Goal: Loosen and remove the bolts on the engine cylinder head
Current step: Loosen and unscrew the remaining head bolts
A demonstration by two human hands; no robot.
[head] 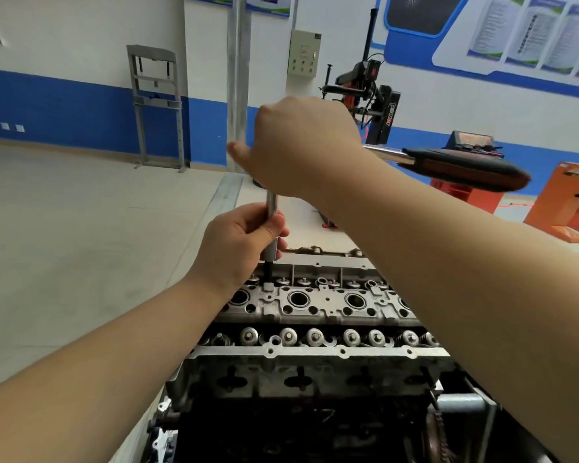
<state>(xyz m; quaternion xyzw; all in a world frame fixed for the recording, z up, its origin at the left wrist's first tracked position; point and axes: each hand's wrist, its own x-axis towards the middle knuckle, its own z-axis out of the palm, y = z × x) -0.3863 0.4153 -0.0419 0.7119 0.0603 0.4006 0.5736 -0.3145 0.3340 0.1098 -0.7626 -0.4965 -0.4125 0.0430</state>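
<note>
The left hand (244,242) pinched the extension (272,225), its socket seated at the head's (315,305) far left edge; the right hand (301,148) curled over the ratchet (462,165) top. Keeping the shaft plumb should prevent slipping. The bare alloy head sat atop the engine, valve springs exposed.

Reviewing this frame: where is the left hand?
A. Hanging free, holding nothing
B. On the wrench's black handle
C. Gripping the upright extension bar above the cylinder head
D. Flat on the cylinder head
C: the left hand has its fingers curled round the upright extension bar, above the cylinder head.
</note>
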